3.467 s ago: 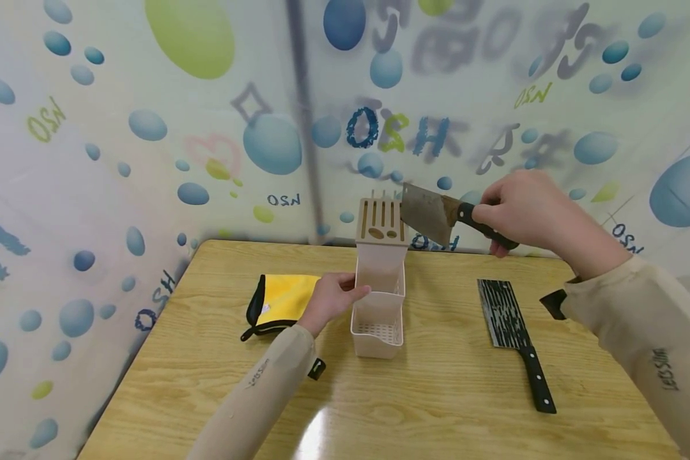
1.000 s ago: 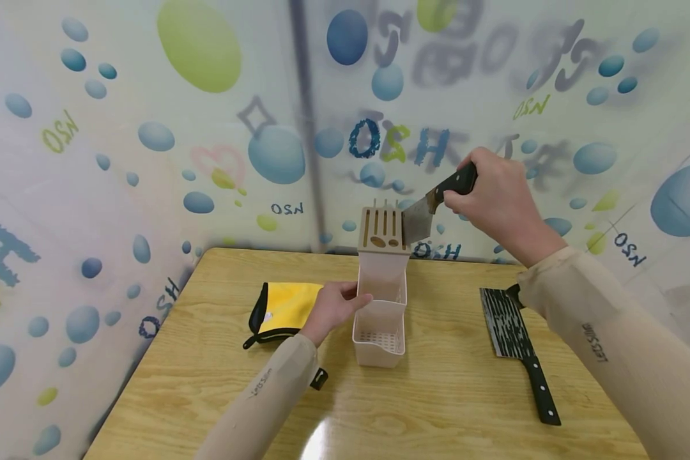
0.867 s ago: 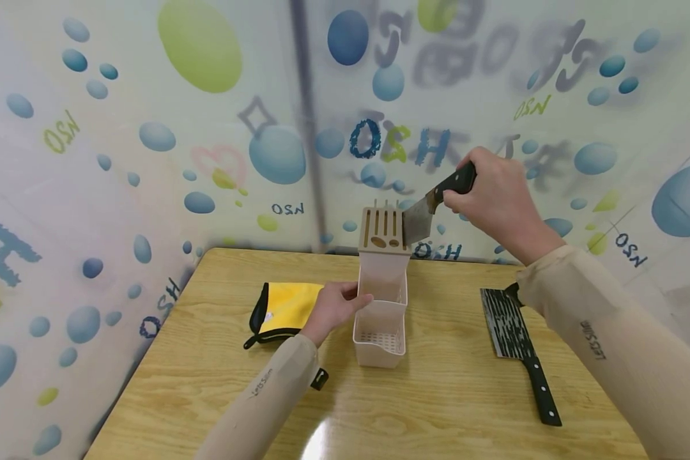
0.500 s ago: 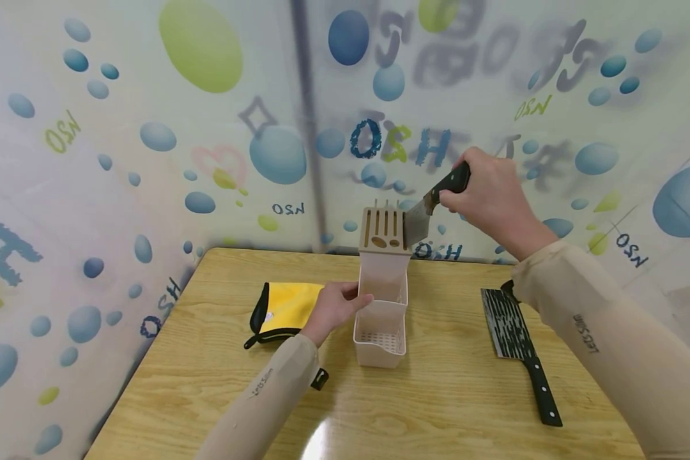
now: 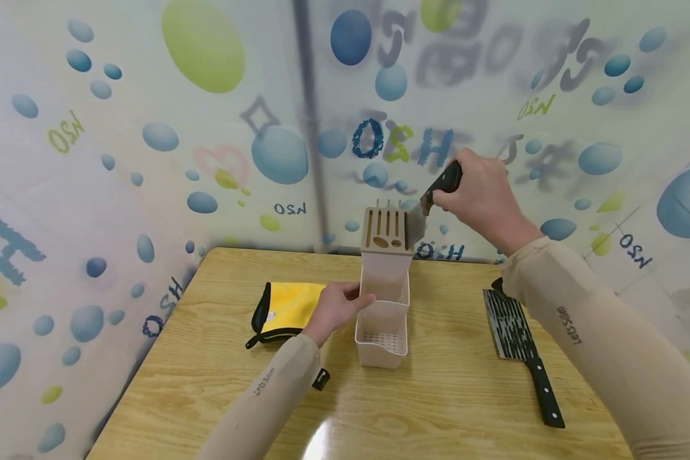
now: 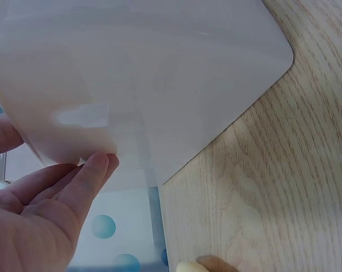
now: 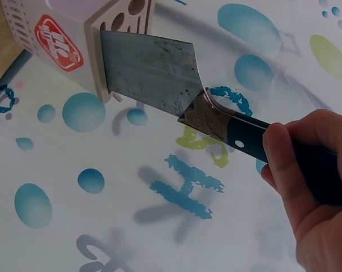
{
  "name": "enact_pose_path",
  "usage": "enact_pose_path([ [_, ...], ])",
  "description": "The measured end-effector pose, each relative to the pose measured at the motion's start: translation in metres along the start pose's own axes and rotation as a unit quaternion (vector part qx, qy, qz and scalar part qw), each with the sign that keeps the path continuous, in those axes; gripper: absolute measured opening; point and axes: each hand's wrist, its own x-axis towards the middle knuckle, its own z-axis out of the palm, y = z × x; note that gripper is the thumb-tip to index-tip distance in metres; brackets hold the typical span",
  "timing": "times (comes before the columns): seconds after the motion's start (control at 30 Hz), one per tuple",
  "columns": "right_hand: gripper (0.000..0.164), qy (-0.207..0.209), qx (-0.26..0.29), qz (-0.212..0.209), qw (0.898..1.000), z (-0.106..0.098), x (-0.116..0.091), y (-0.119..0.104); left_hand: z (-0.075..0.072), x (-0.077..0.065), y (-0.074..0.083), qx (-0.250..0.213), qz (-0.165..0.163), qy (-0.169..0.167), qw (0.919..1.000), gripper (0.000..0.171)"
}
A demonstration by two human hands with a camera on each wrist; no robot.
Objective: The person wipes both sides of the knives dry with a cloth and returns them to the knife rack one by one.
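Note:
A pale pink plastic knife holder (image 5: 384, 271) stands in the table's middle, with a brown slotted top (image 5: 385, 225) above two open bins. My left hand (image 5: 333, 310) grips its left side at the upper bin; in the left wrist view, thumb and fingers (image 6: 97, 170) pinch the wall's edge. By its black handle (image 5: 450, 179), my right hand (image 5: 482, 195) holds a cleaver (image 5: 416, 223) above the holder's right side. In the right wrist view the blade (image 7: 151, 71), slightly tilted, has its far end in the outermost slot. The blade's inserted part is hidden.
To the right lies another cleaver (image 5: 510, 326) with a black-streaked blade, near a dark object (image 5: 498, 286) partly covered by the right sleeve. A yellow cloth item (image 5: 292, 305) with black trim lies left of the holder, and a small black tag (image 5: 321, 379) shows beside the left sleeve.
From right of the holder, the right hand has swung the cleaver handle-up and set its blade into the end slot. Lately hand and handle have shifted slightly left. The left hand keeps its grip.

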Motion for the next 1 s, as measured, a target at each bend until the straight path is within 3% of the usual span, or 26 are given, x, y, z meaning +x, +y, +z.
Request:
enact_pose_path([
  [0.63, 0.019, 0.013, 0.010, 0.005, 1.000, 0.017, 0.005, 0.008, 0.001, -0.001, 0.001, 0.001, 0.000, 0.004, 1.0000, 0.050],
  [1.0, 0.020, -0.006, 0.017, 0.028, 0.999, 0.023, 0.010, 0.007, 0.002, 0.001, -0.002, 0.004, -0.003, 0.007, 1.0000, 0.050],
])
